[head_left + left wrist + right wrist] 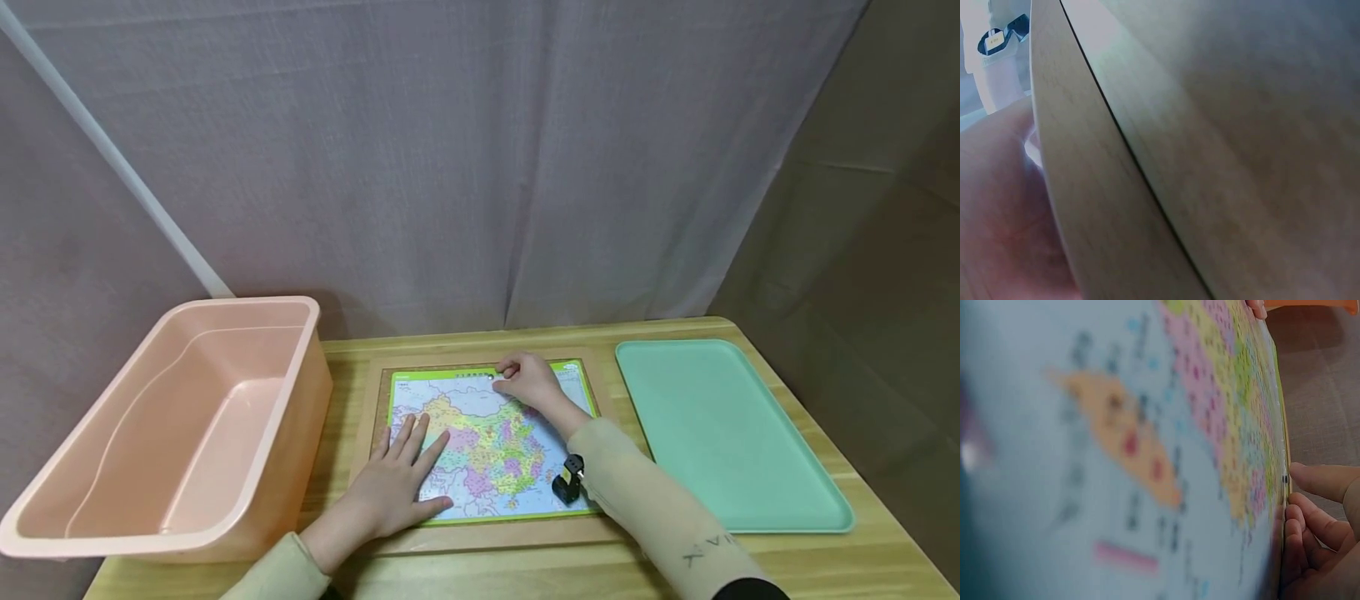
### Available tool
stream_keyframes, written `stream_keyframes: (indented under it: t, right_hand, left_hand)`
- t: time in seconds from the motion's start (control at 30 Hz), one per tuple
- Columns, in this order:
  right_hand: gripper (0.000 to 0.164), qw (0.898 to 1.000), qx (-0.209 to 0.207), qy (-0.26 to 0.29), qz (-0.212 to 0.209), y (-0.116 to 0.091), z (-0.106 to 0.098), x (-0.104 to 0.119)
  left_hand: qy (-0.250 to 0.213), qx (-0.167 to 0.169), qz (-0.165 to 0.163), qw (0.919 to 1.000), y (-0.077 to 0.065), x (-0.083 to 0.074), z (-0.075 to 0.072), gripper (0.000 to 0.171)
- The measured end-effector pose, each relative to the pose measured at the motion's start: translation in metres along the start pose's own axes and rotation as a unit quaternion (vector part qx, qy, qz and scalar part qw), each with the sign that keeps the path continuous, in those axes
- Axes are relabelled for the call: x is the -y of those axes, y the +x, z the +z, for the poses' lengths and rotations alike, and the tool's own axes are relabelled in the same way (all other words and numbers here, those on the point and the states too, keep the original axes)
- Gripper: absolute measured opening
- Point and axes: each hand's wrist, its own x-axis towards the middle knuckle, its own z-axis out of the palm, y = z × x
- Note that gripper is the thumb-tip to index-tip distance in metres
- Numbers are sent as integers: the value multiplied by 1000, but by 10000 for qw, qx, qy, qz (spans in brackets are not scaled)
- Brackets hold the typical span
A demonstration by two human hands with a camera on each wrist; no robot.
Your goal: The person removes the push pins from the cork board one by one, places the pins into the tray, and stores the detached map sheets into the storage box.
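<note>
Top away, long axis crosswise, the map (491, 454) underlies the spread left hand (392, 485); whether the right hand (532, 382) pinches is unclear.

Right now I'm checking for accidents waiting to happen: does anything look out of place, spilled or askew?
The peach rectangular plastic tub: its left side appears to jut beyond the left edge of the wood-grained table, as though partly overhanging. No spill or damage shows.
</note>
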Motion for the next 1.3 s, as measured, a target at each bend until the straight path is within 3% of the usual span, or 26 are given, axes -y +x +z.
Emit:
stream_keyframes:
  t: [0.5,1.3]
  right_hand:
    - [16,9982,-344,-457,179,4,4,-1]
    - [18,9959,-442,-693,373,6,8,6]
  left_hand:
    - [-7,44,-17,10000,-2,-2,0,90]
    - [-49,123,-73,9999,-6,-3,-3,90]
